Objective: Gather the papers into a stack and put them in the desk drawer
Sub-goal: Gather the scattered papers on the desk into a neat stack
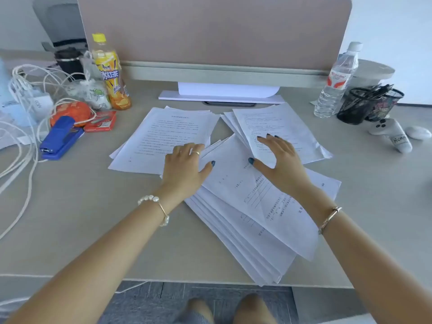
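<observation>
White printed papers lie in three loose piles on the desk [81,218]. A left pile [163,134] sits at the middle back, a right pile [287,127] fans out beside it, and a long fanned pile [247,220] runs toward the front edge. My left hand [187,167] rests flat where the left pile meets the fanned pile, fingers curled at the sheets' edge. My right hand [282,162] lies spread on the near corner of the right pile and the fanned pile. No drawer is in view.
A blue stapler [59,139], red box [100,121], orange object and white cables [21,127] crowd the left. An iced tea bottle [111,73] stands behind them. At right are a water bottle [334,83], mesh pen holder [367,105] and white controller [392,134]. A partition [210,31] closes the back.
</observation>
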